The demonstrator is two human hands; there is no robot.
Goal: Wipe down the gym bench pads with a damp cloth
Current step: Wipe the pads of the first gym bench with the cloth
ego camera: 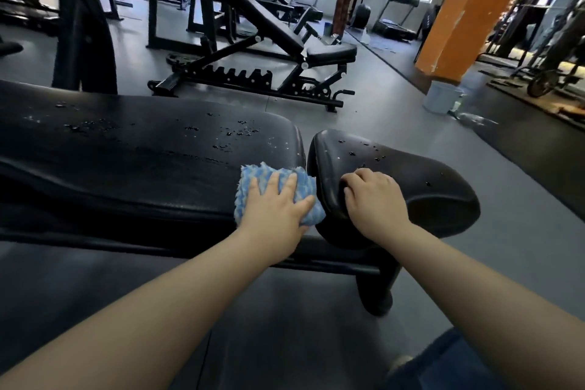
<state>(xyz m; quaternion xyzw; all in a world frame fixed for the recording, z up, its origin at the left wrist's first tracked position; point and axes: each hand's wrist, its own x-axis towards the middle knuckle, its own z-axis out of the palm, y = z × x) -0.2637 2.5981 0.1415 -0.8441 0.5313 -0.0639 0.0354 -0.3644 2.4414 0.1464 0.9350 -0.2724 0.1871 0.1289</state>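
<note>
A long black bench pad [126, 149] stretches across the view, dotted with water drops. To its right, across a narrow gap, sits a smaller black seat pad [427, 180], also wet. My left hand [278, 209] presses a blue and white fluffy cloth [250, 180] flat onto the near right corner of the long pad, fingers spread. Resting on the near left edge of the seat pad, my right hand [373, 199] has its fingers curled over the rim.
A black adjustable incline bench [269, 41] stands behind on the grey floor. A pale blue bucket [441, 98] sits at the foot of an orange pillar [468, 9] to the right. Treadmills and other machines fill the back.
</note>
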